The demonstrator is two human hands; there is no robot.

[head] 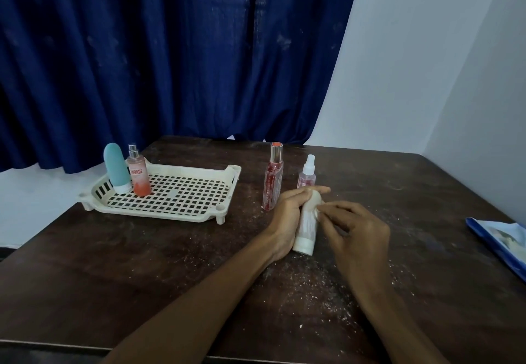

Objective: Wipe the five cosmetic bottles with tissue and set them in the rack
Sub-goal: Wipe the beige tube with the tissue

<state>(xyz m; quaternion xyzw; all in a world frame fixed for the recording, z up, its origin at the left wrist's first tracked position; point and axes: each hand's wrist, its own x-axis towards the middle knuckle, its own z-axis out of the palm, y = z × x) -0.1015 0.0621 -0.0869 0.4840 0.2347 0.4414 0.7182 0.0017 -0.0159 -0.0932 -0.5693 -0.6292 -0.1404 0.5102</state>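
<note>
The white bottle is held by the left grip, whose fingers are curled round its far side. It lies tilted over the tabletop, cap toward the person. A small tissue is pinched by the right grip against the bottle's upper part. A teal bottle and an orange spray bottle are set upright in the rack.

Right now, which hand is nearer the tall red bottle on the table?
Left. The left hand, gripping the white bottle, is right beside the tall red bottle; the right hand lies beyond the white bottle.
</note>
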